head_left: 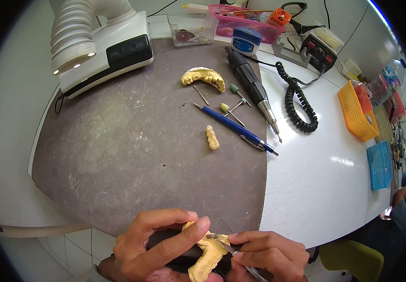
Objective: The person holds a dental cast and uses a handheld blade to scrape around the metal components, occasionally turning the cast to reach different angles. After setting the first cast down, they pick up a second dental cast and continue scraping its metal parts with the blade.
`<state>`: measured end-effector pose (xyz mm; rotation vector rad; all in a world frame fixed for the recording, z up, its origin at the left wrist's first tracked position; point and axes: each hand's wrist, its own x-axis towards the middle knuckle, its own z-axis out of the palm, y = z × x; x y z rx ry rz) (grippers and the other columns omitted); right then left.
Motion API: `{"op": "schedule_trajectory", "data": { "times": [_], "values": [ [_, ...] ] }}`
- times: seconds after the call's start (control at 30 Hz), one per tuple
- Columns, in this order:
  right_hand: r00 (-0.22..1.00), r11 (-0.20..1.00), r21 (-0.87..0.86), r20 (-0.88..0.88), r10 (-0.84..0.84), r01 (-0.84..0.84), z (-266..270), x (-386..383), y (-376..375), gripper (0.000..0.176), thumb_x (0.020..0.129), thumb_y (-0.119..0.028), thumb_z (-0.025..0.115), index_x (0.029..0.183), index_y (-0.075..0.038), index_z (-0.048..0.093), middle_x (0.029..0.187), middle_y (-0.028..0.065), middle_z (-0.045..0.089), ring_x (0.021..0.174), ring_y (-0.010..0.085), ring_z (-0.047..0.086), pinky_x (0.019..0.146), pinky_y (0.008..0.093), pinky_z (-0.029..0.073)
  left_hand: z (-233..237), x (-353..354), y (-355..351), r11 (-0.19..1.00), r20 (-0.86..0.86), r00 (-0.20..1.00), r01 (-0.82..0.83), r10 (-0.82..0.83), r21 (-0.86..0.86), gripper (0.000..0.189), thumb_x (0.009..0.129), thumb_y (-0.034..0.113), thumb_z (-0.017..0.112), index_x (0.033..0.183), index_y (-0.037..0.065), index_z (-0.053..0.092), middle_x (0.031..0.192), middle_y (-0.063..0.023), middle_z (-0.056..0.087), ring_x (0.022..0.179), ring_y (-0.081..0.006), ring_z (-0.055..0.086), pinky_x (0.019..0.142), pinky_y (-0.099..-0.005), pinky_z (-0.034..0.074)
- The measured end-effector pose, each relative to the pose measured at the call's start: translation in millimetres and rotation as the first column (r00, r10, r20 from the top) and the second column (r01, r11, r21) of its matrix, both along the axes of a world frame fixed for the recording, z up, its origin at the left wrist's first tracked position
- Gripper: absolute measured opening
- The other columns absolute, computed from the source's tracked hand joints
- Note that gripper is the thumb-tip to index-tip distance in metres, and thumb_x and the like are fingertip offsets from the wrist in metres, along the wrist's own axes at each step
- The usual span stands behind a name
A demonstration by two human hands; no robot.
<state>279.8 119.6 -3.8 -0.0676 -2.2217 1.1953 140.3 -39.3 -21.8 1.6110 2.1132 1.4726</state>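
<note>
At the bottom of the view, my left hand (158,246) is closed around a yellow plaster dental model (205,261), thumb and index finger near its upper end. A small grey metal piece (211,236) sits on the model beside the thumb tip. Pinched in my right hand (276,251) is a slim metal hand tool with a pointed blade (254,271); its tip reaches the model right by the metal piece. The right fingertips are at the model's right edge. Both hands are just off the near edge of the grey mat (132,155).
On the mat lie a tooth-coloured bridge (212,137), a blue mechanical pencil (236,128), several burs and another plaster model (203,77). A black handpiece (252,82) with coiled cord lies right. A white suction unit (104,56) stands left, baskets (379,164) at right, another person's arm (404,191) beyond.
</note>
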Motion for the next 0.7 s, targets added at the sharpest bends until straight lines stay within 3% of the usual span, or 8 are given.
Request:
{"op": "schedule_trajectory", "data": {
  "times": [0.2,0.37,0.7],
  "values": [
    [1.000,1.000,-0.002,-0.009,0.001,-0.001,2.9,-2.3,-1.6,0.017,0.084,-0.001,0.076,0.079,0.006,0.061,0.074,0.0171,0.064,0.077,0.0304,0.073,0.070,0.0371,0.062,0.2,2.2,0.0,1.000,-0.017,1.000,-0.019,0.019,0.008,0.081,0.058,0.042,0.096,0.122,0.003,0.067,0.116,-0.0145,0.054,0.087,-0.0182,0.071,0.072,-0.0265,0.063],
    [1.000,0.995,0.093,0.000,-0.025,0.025,6.0,-2.9,-2.0,0.016,0.084,-0.001,0.075,0.079,0.004,0.061,0.072,0.0152,0.063,0.076,0.0297,0.074,0.066,0.0342,0.062,-1.3,4.6,0.1,0.999,-0.034,0.999,-0.038,0.039,0.017,0.078,0.060,0.041,0.096,0.121,0.003,0.068,0.116,-0.0145,0.054,0.089,-0.0175,0.070,0.071,-0.0265,0.063],
    [0.999,0.993,0.114,0.035,-0.012,0.008,6.5,-1.4,-2.4,0.017,0.085,-0.002,0.075,0.079,0.004,0.061,0.073,0.0156,0.063,0.076,0.0295,0.074,0.069,0.0361,0.063,1.4,3.4,-0.3,1.000,-0.053,0.998,-0.022,0.022,0.010,0.076,0.063,0.040,0.095,0.123,0.003,0.066,0.117,-0.0146,0.054,0.088,-0.0163,0.069,0.073,-0.0259,0.063]
  ]
}}
